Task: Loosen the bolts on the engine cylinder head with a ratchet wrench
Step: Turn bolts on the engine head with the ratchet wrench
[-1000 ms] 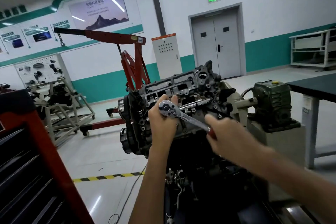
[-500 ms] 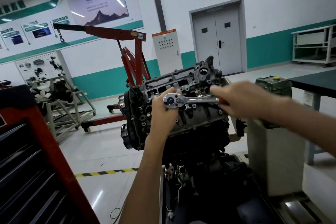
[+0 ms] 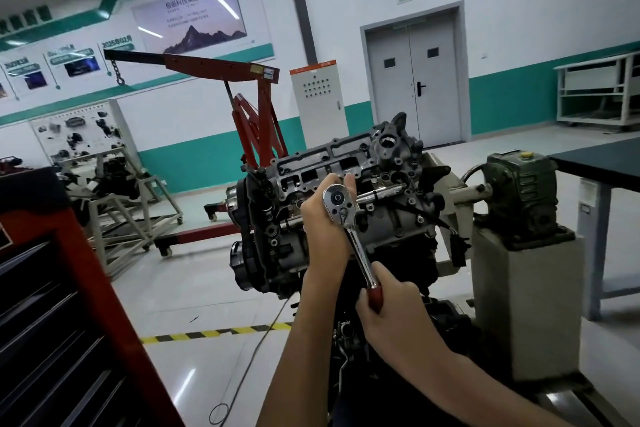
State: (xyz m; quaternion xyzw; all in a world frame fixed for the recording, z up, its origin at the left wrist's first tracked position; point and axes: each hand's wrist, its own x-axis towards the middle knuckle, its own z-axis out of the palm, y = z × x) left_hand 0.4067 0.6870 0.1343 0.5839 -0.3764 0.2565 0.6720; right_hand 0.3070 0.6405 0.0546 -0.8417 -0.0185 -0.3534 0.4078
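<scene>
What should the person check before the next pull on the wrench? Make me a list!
1. Grip: right hand wraps the wrench at its red handle: ok.
2. Support: left hand holds the wrench's round head: ok.
3. Wrench sitting straight on the bolt: cannot tell, the round head hides it.
4. Swing room around the handle: ok, nothing looks close beside it.
5. Is the engine locked firm on its stand: cannot tell.
</scene>
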